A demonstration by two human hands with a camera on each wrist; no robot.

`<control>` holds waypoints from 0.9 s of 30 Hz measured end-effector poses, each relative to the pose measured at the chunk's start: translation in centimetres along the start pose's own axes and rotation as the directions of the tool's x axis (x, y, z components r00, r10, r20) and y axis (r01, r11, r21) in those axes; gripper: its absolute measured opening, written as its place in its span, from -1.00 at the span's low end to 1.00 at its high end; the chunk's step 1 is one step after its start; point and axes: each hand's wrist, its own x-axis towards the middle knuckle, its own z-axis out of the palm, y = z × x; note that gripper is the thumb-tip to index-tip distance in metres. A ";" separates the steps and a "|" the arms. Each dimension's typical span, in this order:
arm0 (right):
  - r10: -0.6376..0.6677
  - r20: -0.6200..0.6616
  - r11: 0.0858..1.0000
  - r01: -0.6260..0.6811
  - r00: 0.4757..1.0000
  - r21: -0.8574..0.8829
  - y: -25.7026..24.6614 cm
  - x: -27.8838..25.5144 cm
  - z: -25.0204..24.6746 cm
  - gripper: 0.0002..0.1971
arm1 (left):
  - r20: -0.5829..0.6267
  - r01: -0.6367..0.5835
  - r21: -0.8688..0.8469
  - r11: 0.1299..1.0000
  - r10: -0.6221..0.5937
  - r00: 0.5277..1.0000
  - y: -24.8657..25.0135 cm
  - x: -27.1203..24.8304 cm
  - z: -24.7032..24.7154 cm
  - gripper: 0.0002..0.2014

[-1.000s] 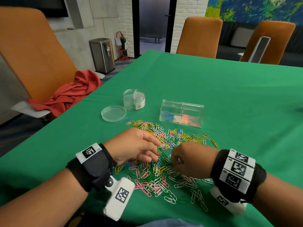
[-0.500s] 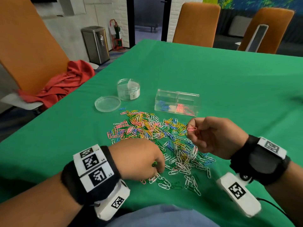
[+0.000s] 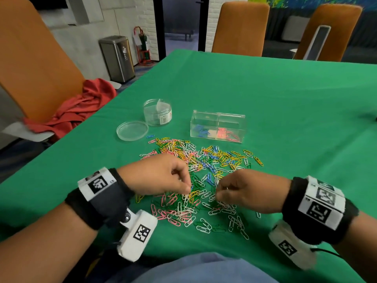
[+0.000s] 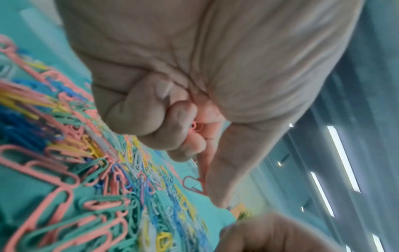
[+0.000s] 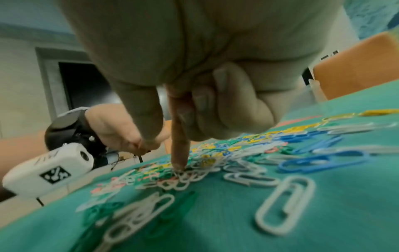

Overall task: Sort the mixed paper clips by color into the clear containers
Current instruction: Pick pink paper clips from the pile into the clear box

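2 hands [image 3: 159, 174] probe paper clips [image 3: 204, 160].

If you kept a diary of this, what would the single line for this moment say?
left hand: holds pink clips | right hand: forefinger on white clips | box: blue and pink inside | jar: open

Looks like an office meeting room: orange chairs [image 3: 240, 27] around a green-covered worktop [image 3: 265, 94], steel bin [image 3: 117, 58], brick wall [image 3: 145, 15], glass door [image 3: 181, 23].
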 end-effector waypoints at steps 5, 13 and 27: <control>0.083 -0.137 0.949 -0.121 0.987 -0.292 1.0 -0.4 -0.2 -0.81 | -0.052 0.053 -0.363 0.930 -0.077 0.996 -1.2 0.2 -0.8 -0.90; -0.039 -0.120 0.953 0.001 0.992 -0.302 -0.2 -0.1 0.3 -0.88 | 0.088 0.199 -0.634 0.747 -0.186 0.979 -1.5 1.0 0.2 -0.85; 0.051 -0.068 0.941 -0.071 0.996 -0.331 0.2 0.2 0.2 -0.81 | 0.025 0.013 0.313 0.950 -0.022 0.999 1.7 -0.3 1.9 -0.92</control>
